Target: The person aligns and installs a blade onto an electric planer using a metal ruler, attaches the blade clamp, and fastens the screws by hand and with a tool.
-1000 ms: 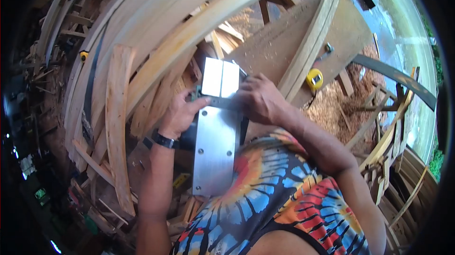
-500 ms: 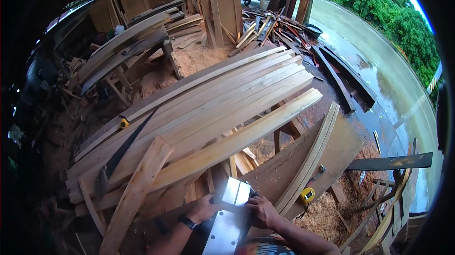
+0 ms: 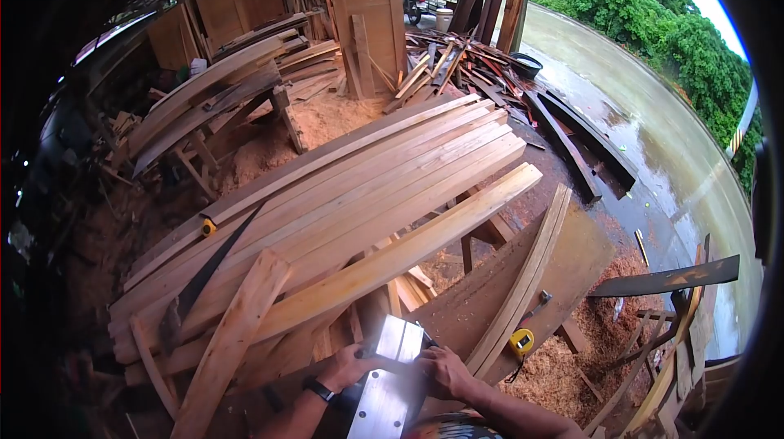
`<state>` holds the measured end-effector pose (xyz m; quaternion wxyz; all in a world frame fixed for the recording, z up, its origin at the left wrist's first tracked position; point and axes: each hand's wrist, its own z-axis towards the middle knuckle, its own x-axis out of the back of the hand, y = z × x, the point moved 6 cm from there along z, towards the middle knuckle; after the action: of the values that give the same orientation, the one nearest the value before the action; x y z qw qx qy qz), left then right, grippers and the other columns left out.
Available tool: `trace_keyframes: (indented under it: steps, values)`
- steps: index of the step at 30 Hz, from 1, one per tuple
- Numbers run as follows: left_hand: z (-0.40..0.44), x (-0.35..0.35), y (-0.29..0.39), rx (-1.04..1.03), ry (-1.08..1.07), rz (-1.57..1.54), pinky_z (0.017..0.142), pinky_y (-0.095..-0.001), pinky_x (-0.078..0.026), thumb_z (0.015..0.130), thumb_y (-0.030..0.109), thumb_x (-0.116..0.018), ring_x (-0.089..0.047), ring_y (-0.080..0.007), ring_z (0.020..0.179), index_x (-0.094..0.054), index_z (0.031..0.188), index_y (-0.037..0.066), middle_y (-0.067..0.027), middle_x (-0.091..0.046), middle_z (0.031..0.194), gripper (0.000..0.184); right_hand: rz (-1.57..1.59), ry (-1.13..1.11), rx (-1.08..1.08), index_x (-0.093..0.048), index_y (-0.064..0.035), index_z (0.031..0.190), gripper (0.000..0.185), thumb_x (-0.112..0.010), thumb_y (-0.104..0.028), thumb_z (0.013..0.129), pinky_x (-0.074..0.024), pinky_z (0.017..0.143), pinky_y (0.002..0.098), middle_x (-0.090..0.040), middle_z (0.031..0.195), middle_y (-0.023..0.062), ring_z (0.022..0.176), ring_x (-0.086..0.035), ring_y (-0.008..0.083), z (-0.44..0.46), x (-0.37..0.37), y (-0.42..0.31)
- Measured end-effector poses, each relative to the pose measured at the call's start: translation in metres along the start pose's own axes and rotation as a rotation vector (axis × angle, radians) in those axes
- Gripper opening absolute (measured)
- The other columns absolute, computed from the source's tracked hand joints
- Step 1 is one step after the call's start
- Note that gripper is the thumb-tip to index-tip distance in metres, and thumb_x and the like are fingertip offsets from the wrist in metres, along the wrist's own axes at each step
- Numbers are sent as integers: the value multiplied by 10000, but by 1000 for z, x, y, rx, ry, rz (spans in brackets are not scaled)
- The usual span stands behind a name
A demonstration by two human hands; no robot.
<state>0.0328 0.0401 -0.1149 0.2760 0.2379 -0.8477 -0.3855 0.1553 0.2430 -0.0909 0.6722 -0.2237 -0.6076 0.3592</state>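
Observation:
An electric hand planer (image 3: 378,403) lies sole up close to my body, its shiny metal plates split by a gap across the middle. At its left edge is my left hand (image 3: 346,365), with a watch on the wrist and fingers closed on the planer's side near the gap. My right hand (image 3: 445,370) grips the opposite side with curled fingers. The area between the hands is blurred, so small details at the gap cannot be made out.
Several planed boards (image 3: 351,186) lie side by side on a bench, with a handsaw (image 3: 200,280) and a tape measure (image 3: 208,227) on them. To the right are a hammer (image 3: 541,300), a second yellow tape measure (image 3: 521,342) and wood shavings (image 3: 549,378). Scrap wood (image 3: 465,71) is piled behind.
The view has shifted slightly, so the boards and tools appear a little left and lower. Both hands stay on the planer in nearly the same pose.

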Motion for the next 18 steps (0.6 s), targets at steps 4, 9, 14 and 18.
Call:
trace_keyframes:
  steps: [4, 9, 14, 18]
  values:
    - [3, 0, -4, -15, 3, -20, 868, -315, -552, 774, 457, -889, -717, -172, 942, -729, 1204, -44, -123, -774, 1054, 680, -35, -26, -87, -692, -121, 1023, 254, -707, -244, 801, -522, 816, 498, -668, 972, 108, 954, -649, 340, -3, -1, 3]
    - [6, -2, -10, 1, -10, 1, 870, -290, -530, 837, 381, -867, -697, -136, 926, -753, 1165, -5, -73, -772, 1027, 519, -13, 11, -98, -692, -82, 1011, 254, -700, -224, 800, -540, 834, 464, -683, 948, 131, 926, -659, 357, -7, -6, 3]
    - [3, 0, -6, 2, 9, 19, 873, -297, -538, 826, 402, -872, -705, -142, 943, -749, 1174, -13, -91, -774, 1038, 555, 105, 76, -10, -709, -72, 950, 225, -745, -184, 758, -569, 805, 452, -709, 956, 130, 891, -677, 353, -1, 9, -16]
    - [-3, 0, 7, -25, 13, -9, 875, -304, -544, 813, 423, -878, -712, -149, 960, -738, 1195, -21, -106, -777, 1051, 603, 44, 68, 0, -717, -82, 908, 198, -761, -166, 734, -572, 765, 443, -708, 922, 118, 870, -682, 346, -2, 1, -9]
